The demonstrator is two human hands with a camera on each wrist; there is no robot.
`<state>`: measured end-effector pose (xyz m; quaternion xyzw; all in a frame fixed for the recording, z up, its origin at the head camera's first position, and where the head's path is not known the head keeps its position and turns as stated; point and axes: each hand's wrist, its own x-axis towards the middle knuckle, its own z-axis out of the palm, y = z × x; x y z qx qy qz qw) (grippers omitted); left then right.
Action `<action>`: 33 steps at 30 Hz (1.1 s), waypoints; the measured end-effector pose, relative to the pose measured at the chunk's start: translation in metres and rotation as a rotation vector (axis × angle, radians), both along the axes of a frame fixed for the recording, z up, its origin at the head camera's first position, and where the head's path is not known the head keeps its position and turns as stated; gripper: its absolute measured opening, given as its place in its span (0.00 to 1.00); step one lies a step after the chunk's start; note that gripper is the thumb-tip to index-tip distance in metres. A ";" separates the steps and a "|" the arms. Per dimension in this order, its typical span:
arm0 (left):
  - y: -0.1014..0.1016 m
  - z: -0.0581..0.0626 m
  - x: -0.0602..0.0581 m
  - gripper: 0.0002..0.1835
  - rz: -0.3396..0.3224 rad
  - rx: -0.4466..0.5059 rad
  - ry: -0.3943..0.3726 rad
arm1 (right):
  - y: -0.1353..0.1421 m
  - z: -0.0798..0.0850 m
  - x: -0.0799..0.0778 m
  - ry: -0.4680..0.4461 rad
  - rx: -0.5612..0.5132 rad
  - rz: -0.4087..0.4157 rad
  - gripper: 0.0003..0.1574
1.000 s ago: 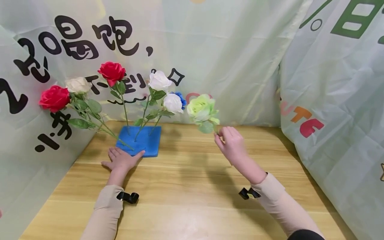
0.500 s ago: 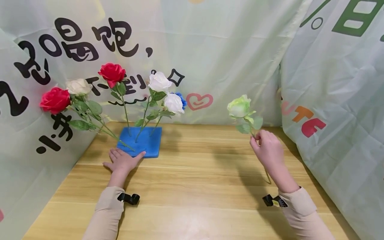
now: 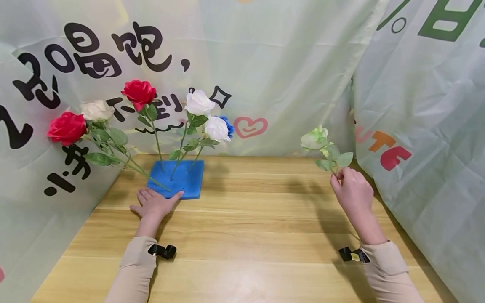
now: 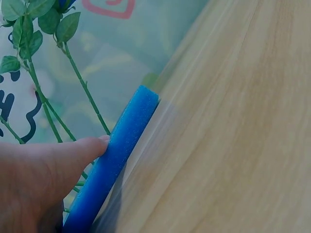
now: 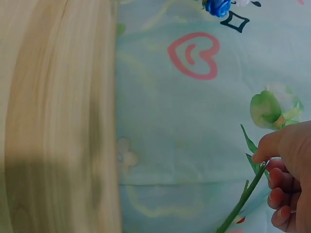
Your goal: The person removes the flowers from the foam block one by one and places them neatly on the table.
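Note:
In the head view my right hand [image 3: 353,191] pinches the leafy stem of a pale green artificial rose [image 3: 315,138], held above the table at the right. The right wrist view shows thumb and finger on its green stem [image 5: 242,200]. My left hand [image 3: 155,205] lies with spread fingers at the near left corner of a blue foam block [image 3: 192,185]. Its thumb touches the block's edge, as the left wrist view also shows. Standing in the foam are stems of red roses [image 3: 139,94], white roses [image 3: 199,102], a cream rose [image 3: 97,110] and a partly hidden blue flower [image 3: 229,126].
A wooden table [image 3: 242,235] carries the foam block at its back left. Printed cloth [image 3: 288,75] hangs behind the table and along both sides. The leftmost red rose [image 3: 67,128] leans out past the table's left edge.
My right hand has moved right with the green rose, away from the foam block, and the flower head has turned away. My left hand has stayed at the block.

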<state>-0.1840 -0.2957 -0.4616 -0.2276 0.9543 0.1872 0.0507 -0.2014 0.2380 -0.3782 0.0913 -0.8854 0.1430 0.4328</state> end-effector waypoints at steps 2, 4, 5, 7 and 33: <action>0.000 0.000 0.000 0.74 -0.002 0.000 0.004 | 0.001 -0.003 -0.003 -0.005 0.002 -0.005 0.10; 0.000 0.001 0.001 0.73 -0.003 0.002 0.007 | 0.002 -0.006 -0.005 -0.015 -0.004 -0.011 0.10; 0.001 0.001 0.001 0.73 -0.003 0.002 0.008 | 0.003 -0.007 -0.006 -0.022 -0.007 -0.014 0.10; 0.001 0.002 0.001 0.73 -0.003 0.005 0.008 | 0.004 -0.009 -0.009 -0.037 -0.017 -0.024 0.11; 0.001 0.004 0.000 0.73 0.010 0.012 0.030 | 0.027 -0.073 -0.053 -0.086 -0.070 -0.053 0.09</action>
